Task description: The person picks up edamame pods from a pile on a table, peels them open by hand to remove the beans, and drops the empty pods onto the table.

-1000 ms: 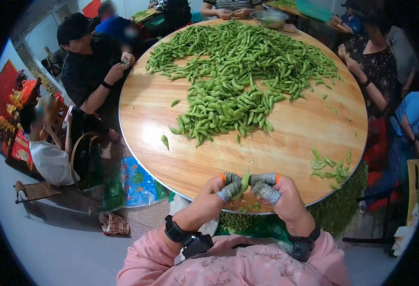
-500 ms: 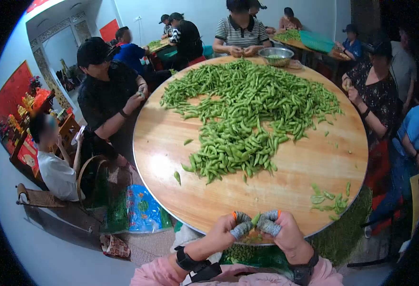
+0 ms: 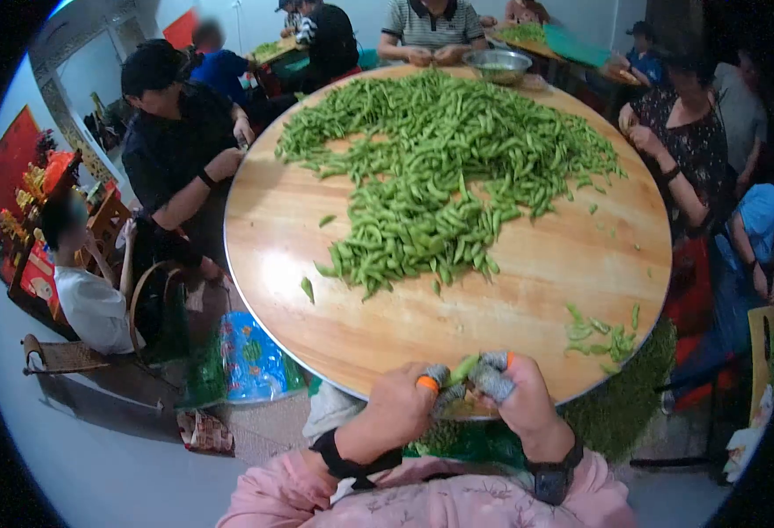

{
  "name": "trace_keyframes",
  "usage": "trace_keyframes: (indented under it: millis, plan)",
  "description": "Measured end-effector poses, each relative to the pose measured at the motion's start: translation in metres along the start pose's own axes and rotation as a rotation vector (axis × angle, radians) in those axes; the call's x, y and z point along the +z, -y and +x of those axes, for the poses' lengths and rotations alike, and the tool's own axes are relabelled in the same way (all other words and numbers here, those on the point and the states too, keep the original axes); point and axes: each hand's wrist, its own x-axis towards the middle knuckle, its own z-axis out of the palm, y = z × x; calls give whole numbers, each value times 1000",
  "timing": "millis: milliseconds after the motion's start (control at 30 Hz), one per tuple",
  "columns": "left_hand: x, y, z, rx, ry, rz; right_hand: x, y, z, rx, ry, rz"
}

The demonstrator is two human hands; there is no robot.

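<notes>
A green soybean pod (image 3: 464, 368) is pinched between my two hands over the near edge of the round table. My left hand (image 3: 401, 400) has its fingertips closed at the pod's left end, and my right hand (image 3: 528, 403) grips it from the right. Grey knitted finger covers with orange bands wrap the fingertips of both hands. Beyond them, a large heap of green soybean pods (image 3: 440, 194) spreads over the middle and far side. A small group of pods and loose pieces (image 3: 611, 339) lies to the right of my right hand.
The round wooden table (image 3: 316, 326) fills the centre. A metal bowl (image 3: 498, 66) stands at its far edge. Co-workers sit left, opposite and right, their hands at the rim. A blue printed bag (image 3: 259, 356) lies on the floor at left; green material (image 3: 444, 436) shows below my hands.
My view has tilted downward, so the table and heap sit higher in the picture. My left hand has turned, its back now facing up, and more of the pod shows between my fingers.
</notes>
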Motion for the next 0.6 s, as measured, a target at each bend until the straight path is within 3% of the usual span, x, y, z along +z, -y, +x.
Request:
trace_keyframes:
  millis: [67, 133, 200, 300, 333, 400, 533, 600]
  plan:
    - [1, -1, 0, 3, -1, -70, -1, -5, 2, -39, 39, 104]
    - [7, 1, -4, -115, 71, -390, -2, -7, 0, -101, 111, 211]
    - [8, 1, -5, -82, 26, -552, -2, -12, 1, -113, 122, 219]
    - [19, 7, -7, -230, -7, -1052, -2, -18, 6, -176, 131, 227]
    - [22, 7, -9, -234, -7, -1054, -2, -20, 7, -218, 130, 234]
    - [23, 5, -8, -513, 38, -1580, -5, -28, 10, -223, 132, 207]
    - [16, 6, -2, -480, 117, -1464, -7, -21, 7, -223, 72, 67]
    - [9, -3, 4, -250, 31, -944, -4, -15, 5, -240, 77, 32]
